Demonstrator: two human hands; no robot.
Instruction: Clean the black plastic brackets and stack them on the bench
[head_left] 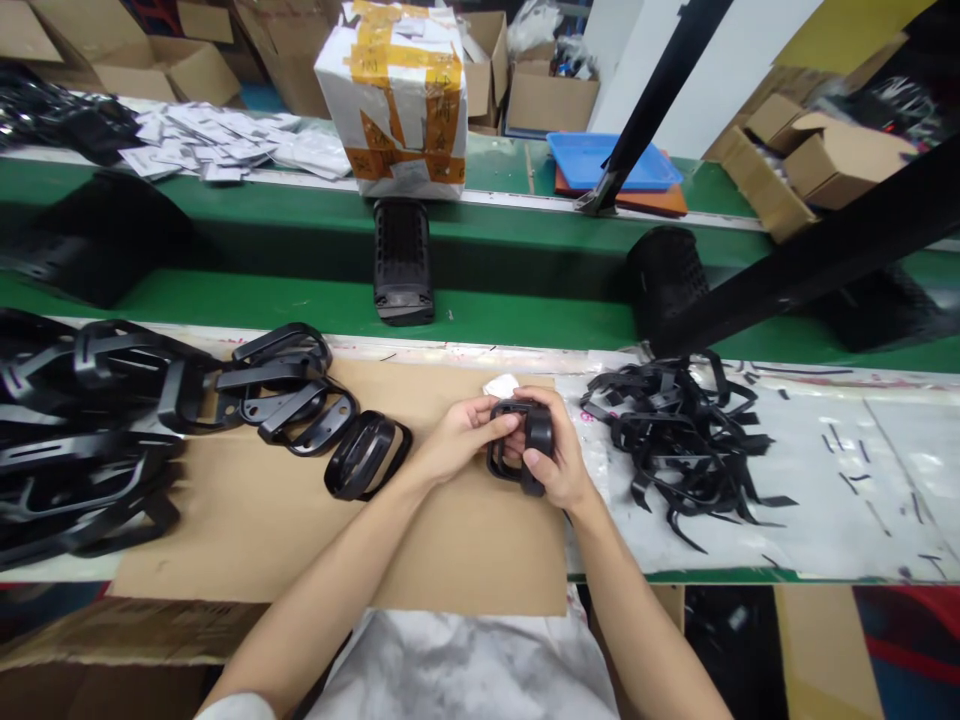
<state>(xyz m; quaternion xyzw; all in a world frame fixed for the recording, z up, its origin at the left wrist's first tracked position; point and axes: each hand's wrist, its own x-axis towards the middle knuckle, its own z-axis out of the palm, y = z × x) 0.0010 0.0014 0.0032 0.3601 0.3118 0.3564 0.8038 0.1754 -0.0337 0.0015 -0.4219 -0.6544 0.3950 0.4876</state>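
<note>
Both my hands hold one black plastic frame above the brown cardboard sheet. My left hand grips its left side, with the thumb laid across the front. Around the right side, the fingers and thumb of my right hand are closed. A small white piece shows just behind the frame; whether it touches my fingers I cannot tell. Left of my hands, an oval black part rests on the cardboard. Beyond it lie several black handle-like frames, and more black frames are heaped at the far left.
Black strips lie tangled on the white surface at right. A black slotted part stands on the green conveyor. Behind it are a taped white box, flat white packets and a blue tray. A black post slants at right.
</note>
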